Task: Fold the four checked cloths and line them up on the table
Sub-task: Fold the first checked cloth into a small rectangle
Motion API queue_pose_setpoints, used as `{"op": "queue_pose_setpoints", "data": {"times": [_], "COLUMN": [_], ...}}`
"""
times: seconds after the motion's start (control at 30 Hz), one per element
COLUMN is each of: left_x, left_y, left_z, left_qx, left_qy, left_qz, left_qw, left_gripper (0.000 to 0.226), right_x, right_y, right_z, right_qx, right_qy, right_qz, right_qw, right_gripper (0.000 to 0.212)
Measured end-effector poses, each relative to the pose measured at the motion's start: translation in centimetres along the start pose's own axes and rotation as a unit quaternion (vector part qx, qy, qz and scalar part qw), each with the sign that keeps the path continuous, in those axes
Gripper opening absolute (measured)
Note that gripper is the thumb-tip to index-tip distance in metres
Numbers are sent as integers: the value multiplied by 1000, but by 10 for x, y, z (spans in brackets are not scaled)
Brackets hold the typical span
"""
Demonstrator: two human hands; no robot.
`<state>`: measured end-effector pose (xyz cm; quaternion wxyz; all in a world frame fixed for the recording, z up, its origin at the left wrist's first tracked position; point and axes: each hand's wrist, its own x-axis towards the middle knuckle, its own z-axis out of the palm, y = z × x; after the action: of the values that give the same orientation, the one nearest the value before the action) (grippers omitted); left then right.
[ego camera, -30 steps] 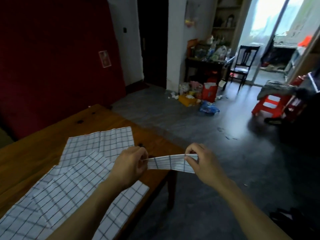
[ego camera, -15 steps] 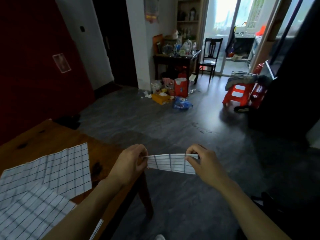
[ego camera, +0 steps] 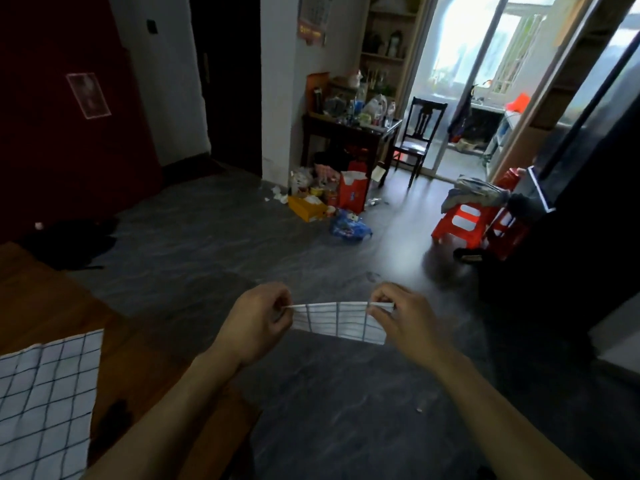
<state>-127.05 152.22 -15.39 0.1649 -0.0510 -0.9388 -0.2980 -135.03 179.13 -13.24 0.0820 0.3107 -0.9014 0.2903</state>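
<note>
Head view: the left hand (ego camera: 258, 320) and the right hand (ego camera: 407, 318) each pinch a top corner of a small folded cloth (ego camera: 341, 322), stretched taut between them in the air above the floor, just off the edge of the wooden table (ego camera: 52, 299). One open, unfolded checked cloth (ego camera: 45, 400) lies on the table at the lower left. I judge the held cloth nearly folded but not yet set down; no finished row shows, so most work remains.

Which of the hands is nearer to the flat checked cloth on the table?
Left. The left hand is just right of the flat checked cloth; the right hand is farther right, over the floor.
</note>
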Motion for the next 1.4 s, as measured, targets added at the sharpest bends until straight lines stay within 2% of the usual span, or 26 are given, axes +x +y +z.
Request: {"op": "queue_pose_setpoints", "data": {"times": [0.2, 0.43, 0.67, 1.0, 1.23, 1.4], "left_x": [55, 134, 196, 227, 221, 200], "left_y": [-41, -78, -100, -214, -327, -373], "left_z": [7, 39, 23, -16, -87, -141], "left_qx": [0, 19, 42, 35, 16, 18], "left_qy": [11, 23, 73, 157, 270, 339], "left_qz": [-44, -117, -209, -349, -371, -379], "left_qw": [999, 993, 974, 923, 888, 861], "left_gripper": [18, 17, 11, 10, 6, 11], "right_x": [73, 183, 306, 452, 566, 620], "right_y": [47, 114, 131, 77, -31, -116], "right_z": [39, 76, 103, 199, 287, 349], "right_qx": [39, 119, 184, 201, 198, 228], "right_qy": [-33, -31, -110, -204, -248, -298], "right_qz": [-34, -88, -117, -209, -273, -301], "right_qw": [998, 989, 970, 935, 908, 877], "right_gripper": [10, 9, 10, 9, 10, 9]}}
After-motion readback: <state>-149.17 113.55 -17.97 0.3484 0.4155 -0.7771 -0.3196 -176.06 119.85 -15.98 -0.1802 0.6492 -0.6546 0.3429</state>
